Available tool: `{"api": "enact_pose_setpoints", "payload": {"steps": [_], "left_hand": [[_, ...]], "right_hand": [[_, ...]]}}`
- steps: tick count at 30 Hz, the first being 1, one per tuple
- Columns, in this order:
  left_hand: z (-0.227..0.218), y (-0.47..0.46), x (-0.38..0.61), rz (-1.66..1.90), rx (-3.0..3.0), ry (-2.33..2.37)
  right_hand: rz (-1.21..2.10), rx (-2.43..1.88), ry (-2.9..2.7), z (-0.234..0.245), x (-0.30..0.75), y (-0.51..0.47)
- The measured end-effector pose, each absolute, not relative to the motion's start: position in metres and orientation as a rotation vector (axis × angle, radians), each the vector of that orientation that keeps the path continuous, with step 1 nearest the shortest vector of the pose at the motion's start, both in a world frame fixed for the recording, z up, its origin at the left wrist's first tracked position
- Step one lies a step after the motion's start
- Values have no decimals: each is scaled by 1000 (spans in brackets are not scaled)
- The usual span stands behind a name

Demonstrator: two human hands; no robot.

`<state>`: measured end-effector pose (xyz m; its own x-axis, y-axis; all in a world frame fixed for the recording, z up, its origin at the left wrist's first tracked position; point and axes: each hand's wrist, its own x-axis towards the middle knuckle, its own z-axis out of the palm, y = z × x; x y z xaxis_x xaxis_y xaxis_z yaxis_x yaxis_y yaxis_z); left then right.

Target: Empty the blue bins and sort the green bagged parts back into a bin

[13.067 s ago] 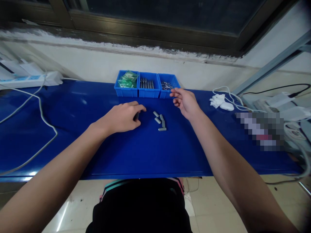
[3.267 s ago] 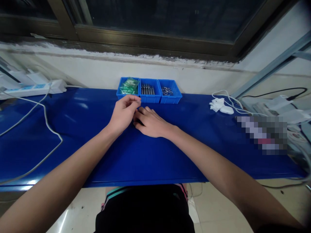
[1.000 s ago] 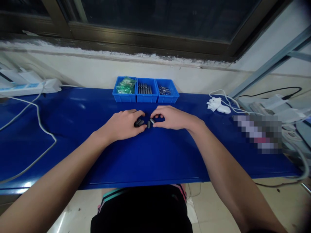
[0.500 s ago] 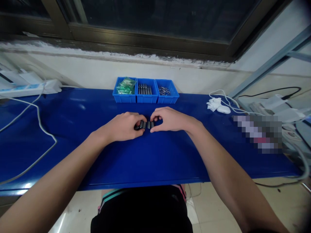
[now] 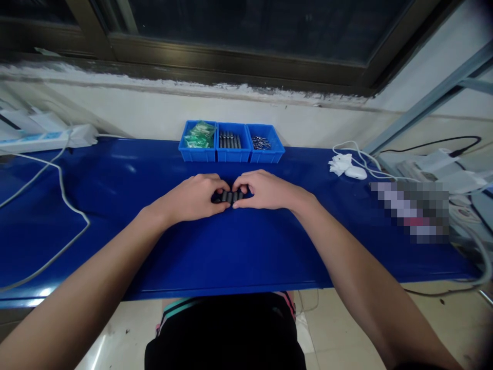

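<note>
Several short, dark, cylinder-like pieces (image 5: 230, 198) stand side by side in a row at the middle of the blue table (image 5: 239, 252). My left hand (image 5: 196, 198) curls round the left end of the row, its thumb in front and its fingers behind. From the other side, my right hand (image 5: 264, 190) grips the right end between thumb and fingertips. The two hands' fingertips nearly meet. Fingers partly cover the pieces, so their exact kind is unclear.
Behind my hands stand three joined blue bins: one with green bagged items (image 5: 200, 136), one with dark, pen-like rods (image 5: 229, 140), one with small shiny metal parts (image 5: 261, 143). A white cable (image 5: 63, 190) and power strip (image 5: 57, 139) lie left; a white case (image 5: 355, 172) lies right.
My right hand has moved slightly left, bringing its dark pieces against those in my left hand. The gap between the two groups has closed.
</note>
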<state>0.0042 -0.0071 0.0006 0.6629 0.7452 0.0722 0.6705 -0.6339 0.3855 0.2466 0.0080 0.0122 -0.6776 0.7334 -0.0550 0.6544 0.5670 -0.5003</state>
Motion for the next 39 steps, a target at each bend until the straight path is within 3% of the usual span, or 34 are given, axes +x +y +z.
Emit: {"api": "enact_pose_setpoints", "payload": {"steps": [8,16,32,39], "left_hand": [[5,-5,-3,313,2537,1138],[12,4,-21,90,2426,1221],[13,6,-25,105,2393,1174],[9,7,-25,271,2487,1154]], "right_hand": [[709,-1234,-2645,15,248,6],[891,-1429,-2602,26,248,-1],[882,-1384,-2638,25,245,-3],[882,-1389,-2646,25,245,-3]]}}
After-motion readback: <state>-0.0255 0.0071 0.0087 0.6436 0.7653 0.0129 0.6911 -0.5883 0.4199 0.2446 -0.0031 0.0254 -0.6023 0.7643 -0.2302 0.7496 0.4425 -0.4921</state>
